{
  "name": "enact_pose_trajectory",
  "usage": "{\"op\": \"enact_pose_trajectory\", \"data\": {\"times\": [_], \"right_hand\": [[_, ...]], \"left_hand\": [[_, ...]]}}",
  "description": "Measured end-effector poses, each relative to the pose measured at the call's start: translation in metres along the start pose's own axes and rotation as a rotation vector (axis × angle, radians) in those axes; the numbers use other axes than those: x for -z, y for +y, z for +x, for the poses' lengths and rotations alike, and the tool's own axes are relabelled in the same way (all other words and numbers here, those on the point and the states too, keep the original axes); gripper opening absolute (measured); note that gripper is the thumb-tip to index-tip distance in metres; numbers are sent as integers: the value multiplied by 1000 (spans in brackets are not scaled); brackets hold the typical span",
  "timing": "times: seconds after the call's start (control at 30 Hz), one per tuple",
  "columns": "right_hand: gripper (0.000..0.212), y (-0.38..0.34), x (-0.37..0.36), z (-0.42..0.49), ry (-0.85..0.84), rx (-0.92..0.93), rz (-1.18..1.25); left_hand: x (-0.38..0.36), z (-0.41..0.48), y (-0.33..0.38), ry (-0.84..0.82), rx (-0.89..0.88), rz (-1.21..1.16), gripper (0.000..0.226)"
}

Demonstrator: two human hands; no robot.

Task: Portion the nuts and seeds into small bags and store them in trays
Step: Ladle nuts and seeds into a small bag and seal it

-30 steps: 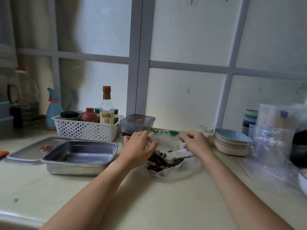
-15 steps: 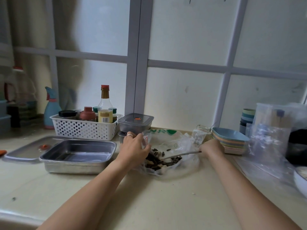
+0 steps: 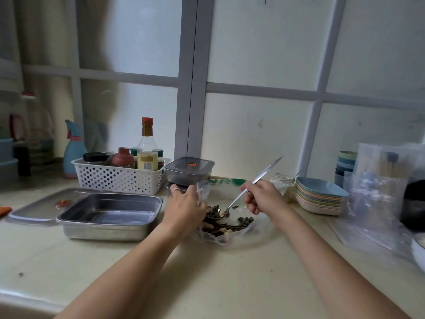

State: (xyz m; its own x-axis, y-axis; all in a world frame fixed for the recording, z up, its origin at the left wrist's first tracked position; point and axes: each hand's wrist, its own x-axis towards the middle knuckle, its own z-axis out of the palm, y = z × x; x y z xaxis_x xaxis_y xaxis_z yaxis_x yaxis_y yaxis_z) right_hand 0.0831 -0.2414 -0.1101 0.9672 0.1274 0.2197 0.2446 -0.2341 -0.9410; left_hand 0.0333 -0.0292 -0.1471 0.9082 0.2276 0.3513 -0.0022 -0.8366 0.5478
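The left hand [image 3: 184, 209] rests at the left edge of the pile of nuts and seeds [image 3: 226, 224], its fingers curled round the mouth of a small zip bag [image 3: 202, 191] of clear plastic with a red line near the top; the bag stands up just above the knuckles. The right hand [image 3: 264, 198] grips a metal spoon [image 3: 241, 195] by the middle of its handle. The handle slants up and to the right past the hand, and the bowl dips down to the left into the pile, carrying a pale nut, just beside the left hand's fingers. The dark striped seeds and pale nuts lie on a large clear plastic bag [image 3: 259, 229] spread flat on the countertop [image 3: 207, 277], between the two hands and slightly nearer the person. An open steel tray [image 3: 110, 216] sits just left of the left wrist, with its lid [image 3: 34, 209] flat beside it further left. Behind them stand a white perforated basket [image 3: 119, 179] of bottles and jars and a closed lidded container [image 3: 189, 170]. To the right of the right hand are a glass jar [image 3: 284, 180], a stack of small coloured dishes [image 3: 319, 198] and more clear bags [image 3: 379, 192].
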Motion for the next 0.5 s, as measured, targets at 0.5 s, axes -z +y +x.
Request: {"op": "enact_pose_trajectory", "data": {"times": [0.5], "right_hand": [[31, -8, -6, -11, 160, 312, -260]], "left_hand": [[13, -1, 2, -102, 103, -92, 35]]}}
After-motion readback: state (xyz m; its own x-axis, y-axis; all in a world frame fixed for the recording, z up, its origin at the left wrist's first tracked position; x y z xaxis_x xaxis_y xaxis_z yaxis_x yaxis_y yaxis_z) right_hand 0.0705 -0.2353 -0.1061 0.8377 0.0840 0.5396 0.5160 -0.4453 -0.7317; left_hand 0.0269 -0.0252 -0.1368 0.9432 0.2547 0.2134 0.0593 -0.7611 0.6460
